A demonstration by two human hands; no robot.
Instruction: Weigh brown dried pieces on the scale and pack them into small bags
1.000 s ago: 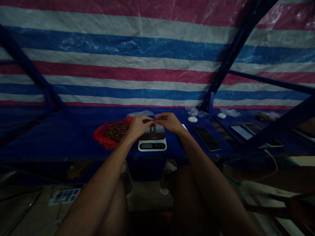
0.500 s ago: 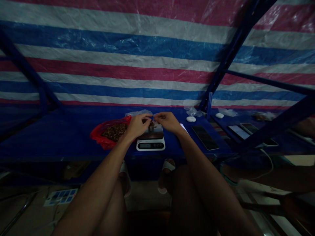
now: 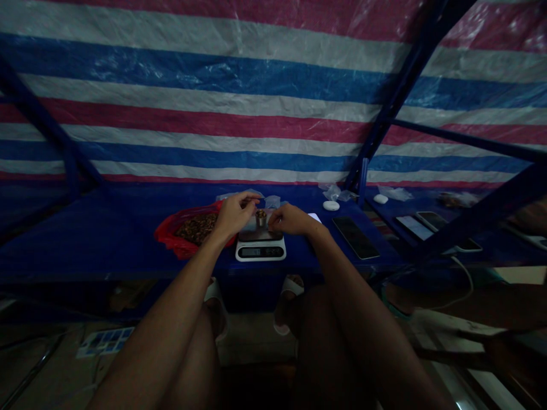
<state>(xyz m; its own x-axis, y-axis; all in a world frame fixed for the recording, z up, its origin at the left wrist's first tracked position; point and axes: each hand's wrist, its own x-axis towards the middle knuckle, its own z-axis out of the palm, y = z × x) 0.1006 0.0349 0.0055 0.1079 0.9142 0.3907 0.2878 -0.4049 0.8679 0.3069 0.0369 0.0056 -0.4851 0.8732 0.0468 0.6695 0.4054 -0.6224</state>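
Observation:
On the blue table stands a white digital scale (image 3: 260,250) with a dark metal plate. A small metal cup (image 3: 261,218) filled with brownish-gold bits rests on that plate. My left hand (image 3: 234,215) hovers at the cup's left, fingertips drawn together; whatever they pinch is too small to make out. To the cup's right, my right hand (image 3: 291,218) is low over the plate with its fingers curled in, and I cannot see what is between them. Left of the scale lies an open red plastic bag (image 3: 167,232) holding a heap of small brown pieces (image 3: 194,229).
Clear plastic bags (image 3: 272,201) lie behind the scale. On the right are a white oval case (image 3: 330,205) and a dark phone (image 3: 355,237). A blue metal post (image 3: 376,131) rises there. Beyond it, more phones lie near another person's arm (image 3: 470,302).
My hands have parted from above the cup. The left shifted slightly left and up; the right came down toward the plate. The cup is now in plain sight.

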